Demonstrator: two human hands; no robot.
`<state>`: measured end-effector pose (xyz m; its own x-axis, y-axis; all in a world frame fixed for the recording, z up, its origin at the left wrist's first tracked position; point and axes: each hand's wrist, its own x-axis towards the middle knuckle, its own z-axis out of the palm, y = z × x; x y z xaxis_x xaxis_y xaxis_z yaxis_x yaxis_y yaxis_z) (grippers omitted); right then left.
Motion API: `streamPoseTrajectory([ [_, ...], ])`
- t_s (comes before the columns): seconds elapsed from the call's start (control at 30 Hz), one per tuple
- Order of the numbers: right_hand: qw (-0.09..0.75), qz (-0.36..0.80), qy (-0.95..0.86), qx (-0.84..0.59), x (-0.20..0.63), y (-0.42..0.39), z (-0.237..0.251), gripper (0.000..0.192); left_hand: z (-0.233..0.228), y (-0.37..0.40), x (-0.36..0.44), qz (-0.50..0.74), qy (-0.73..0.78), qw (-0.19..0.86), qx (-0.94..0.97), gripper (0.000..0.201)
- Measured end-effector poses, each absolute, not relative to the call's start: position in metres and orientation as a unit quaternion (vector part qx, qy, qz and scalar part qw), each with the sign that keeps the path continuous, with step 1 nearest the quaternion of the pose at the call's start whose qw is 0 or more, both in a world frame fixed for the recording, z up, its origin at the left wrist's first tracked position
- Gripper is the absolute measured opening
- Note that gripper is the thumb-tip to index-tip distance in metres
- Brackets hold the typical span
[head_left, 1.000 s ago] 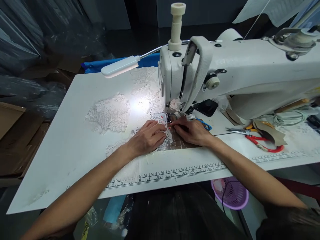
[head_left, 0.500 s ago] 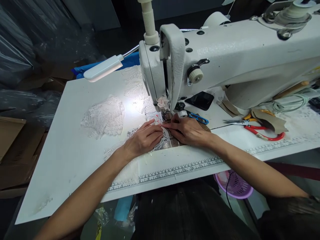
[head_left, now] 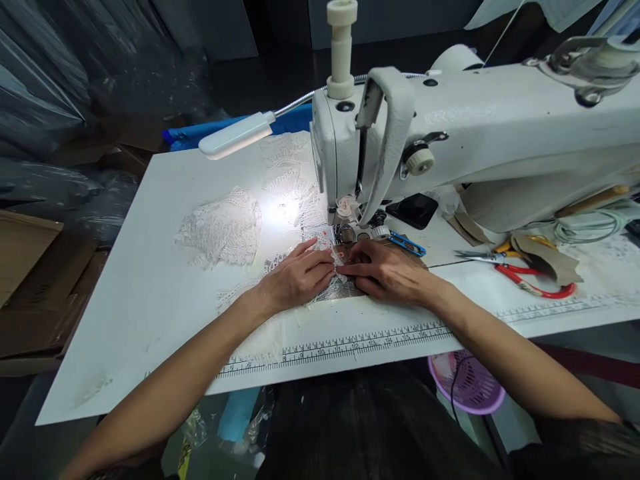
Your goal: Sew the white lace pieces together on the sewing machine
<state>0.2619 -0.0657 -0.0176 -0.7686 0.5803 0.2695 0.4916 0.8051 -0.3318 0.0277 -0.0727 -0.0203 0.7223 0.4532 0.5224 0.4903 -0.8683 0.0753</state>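
Since the earlier frame both hands have drawn slightly back from the presser foot [head_left: 344,233]. Head view, frame centre: left hand [head_left: 296,280] lies flat, fingers extended, pressing the white lace strip [head_left: 334,265] on the table [head_left: 150,293]; right hand [head_left: 387,272] pinches its edge. The lace looks light, limp and snag-prone, best held flat near the seam line.
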Motion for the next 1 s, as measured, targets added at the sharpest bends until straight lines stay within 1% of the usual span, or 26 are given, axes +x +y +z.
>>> streamPoseTrajectory([
  [0.2,0.171,0.116,-0.932,-0.298,0.261,-0.068,-0.014,0.032,-0.013,-0.07,0.023,-0.239,-0.286,0.064,-0.926,0.012],
  [0.43,0.159,0.118,-0.936,-0.289,0.262,-0.069,-0.014,0.034,-0.016,-0.069,0.022,-0.19,-0.291,0.064,-0.935,0.023],
  [0.63,0.161,0.097,-0.943,-0.276,0.262,-0.07,-0.014,0.033,-0.015,-0.069,0.022,-0.153,-0.296,0.077,-0.94,0.026],
  [0.8,0.162,0.078,-0.945,-0.271,0.26,-0.071,-0.015,0.031,-0.013,-0.072,0.024,-0.147,-0.317,0.083,-0.933,0.027],
  [1.0,0.128,0.042,-0.949,-0.285,0.255,-0.072,-0.016,0.032,-0.009,-0.069,0.027,-0.111,-0.328,0.083,-0.934,0.03],
])
